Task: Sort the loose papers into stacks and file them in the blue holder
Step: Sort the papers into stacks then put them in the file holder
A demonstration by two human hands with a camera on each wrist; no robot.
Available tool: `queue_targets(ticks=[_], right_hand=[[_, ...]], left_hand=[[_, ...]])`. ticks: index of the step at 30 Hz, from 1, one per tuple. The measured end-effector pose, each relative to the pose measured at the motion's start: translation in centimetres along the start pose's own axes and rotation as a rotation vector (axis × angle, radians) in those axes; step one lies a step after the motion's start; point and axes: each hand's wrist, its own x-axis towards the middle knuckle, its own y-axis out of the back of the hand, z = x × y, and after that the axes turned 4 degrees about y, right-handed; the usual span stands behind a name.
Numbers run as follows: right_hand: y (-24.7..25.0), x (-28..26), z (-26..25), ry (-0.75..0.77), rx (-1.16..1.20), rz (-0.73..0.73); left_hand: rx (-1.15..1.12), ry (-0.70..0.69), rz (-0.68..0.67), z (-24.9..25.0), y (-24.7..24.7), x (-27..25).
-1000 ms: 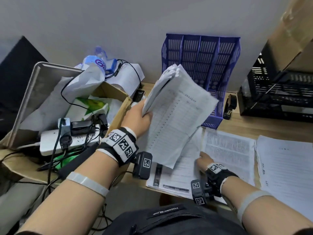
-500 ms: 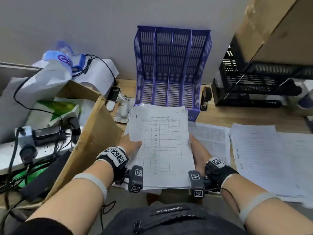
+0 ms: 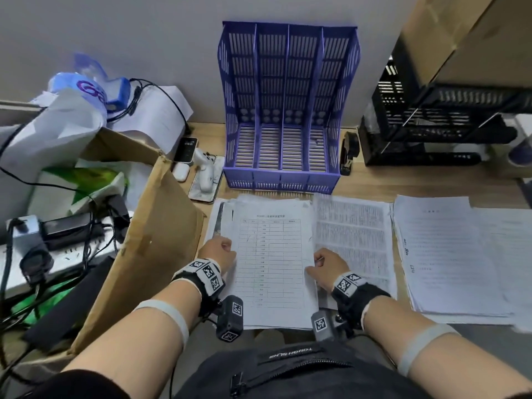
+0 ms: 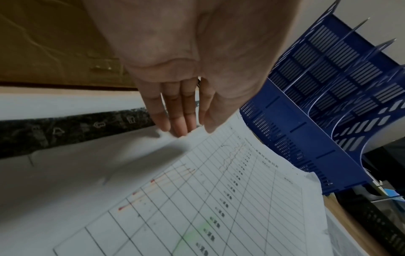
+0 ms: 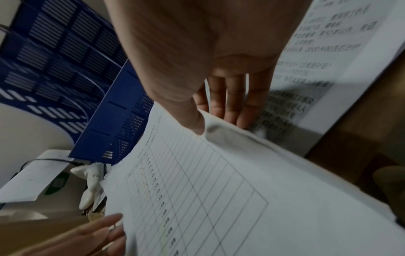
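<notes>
The left hand [image 3: 218, 251] and right hand [image 3: 326, 264] sit on opposite long edges of a paper stack [image 3: 273, 263] whose top sheet carries a printed table. The stack lies flat on the wooden surface [image 3: 371, 182], between the two hands. The wrist view shows the left hand [image 4: 181, 97] with fingers [image 4: 183, 119] straight and together, tips at the stack [image 4: 219, 199] edge, holding nothing. The right hand [image 5: 219, 83] has its thumb lying on top of the stack [image 5: 197, 190] edge and its straight fingers [image 5: 230, 107] reaching down past that edge, which lifts slightly there; whether they pinch it I cannot tell.

Straight ahead of both hands, just beyond the stack's far edge, the blue holder [image 3: 288, 105] stands against the wall, its four slots holding no paper. Outboard of the right hand lies a sheet of dense text [image 3: 354, 240], touching the stack, and further out a second pile [image 3: 449, 254]. Outboard of the left hand stands a cardboard box [image 3: 149, 243]; ahead of it, near the holder, lie a phone [image 3: 185, 149] and earbud cases [image 3: 204, 180].
</notes>
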Motion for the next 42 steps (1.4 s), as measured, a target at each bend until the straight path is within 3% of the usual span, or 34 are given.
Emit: queue_targets(ticks=[8,14,17,20,24,29,35,40,42], right_hand=[[1.1,-0.1,0.5,0.004,0.073,0.027],[2.1,-0.1,1.6,-0.019,0.13,0.095],[2.5,-0.2,1.8,-0.024,0.183,0.085],[2.9,-0.6,1.9,-0.051,0.226,0.032],[3.4,-1.1,2.1,-0.064,0.347,0.058],[5.4,-2.1,2.7,-0.124,0.539,0.069],[9.0,-4.1,5.6,-0.098,0.481,-0.013],[12.3,-6.3,9.7,-0.18,0.459,0.163],[13.8,-7.3,11.5,-0.188,0.48,0.158]], left_hand=[[-0.08,-0.013,-0.119,1.0,-0.8,-0.1],[-0.066,-0.009,0.067,2.4,-1.4,-0.3],[-0.109,0.01,-0.071,3.1,-1.8,-0.2],[0.021,-0.047,-0.165,4.0,-2.2,-0.8],[-0.116,-0.059,-0.277,5.2,-3.2,-1.8],[-0.161,-0.123,-0.274,8.3,-4.2,-2.6],[-0.368,-0.153,-0.273,12.6,-7.3,-2.3],[-0.301,-0.251,-0.432,16.2,-13.0,-4.0],[-0.272,-0.286,-0.451,18.0,-15.2,-5.0]])
